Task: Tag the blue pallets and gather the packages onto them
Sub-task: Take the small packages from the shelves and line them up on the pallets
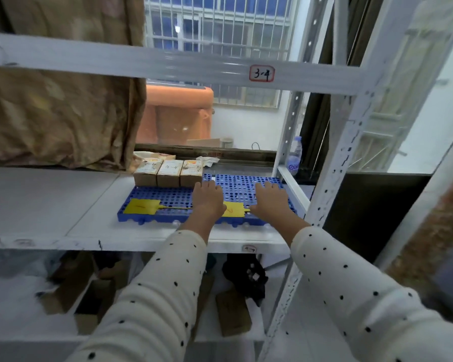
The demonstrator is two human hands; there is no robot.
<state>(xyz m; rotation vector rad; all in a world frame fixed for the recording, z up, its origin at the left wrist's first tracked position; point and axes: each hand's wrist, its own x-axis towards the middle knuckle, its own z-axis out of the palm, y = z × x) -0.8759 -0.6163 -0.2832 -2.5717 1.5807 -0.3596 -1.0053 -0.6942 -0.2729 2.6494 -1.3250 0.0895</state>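
Shelf (63, 205): both hands (208, 198) flat, open on right blue pallet (243, 186), tags on; next, fetch pkgs (168, 172) by L hand.

soft daylight from the barred window (217, 48); edges blurred and bowed by the wide lens.

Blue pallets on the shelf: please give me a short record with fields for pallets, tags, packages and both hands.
pallets: blue pallets side by side on the white shelf
tags: yellow tag on the left pallet; second yellow tag partly under the hands
packages: three cardboard boxes in a row at the left pallet's back edge
left hand: flat on the pallets, holds nothing
right hand: flat on the right pallet, holds nothing
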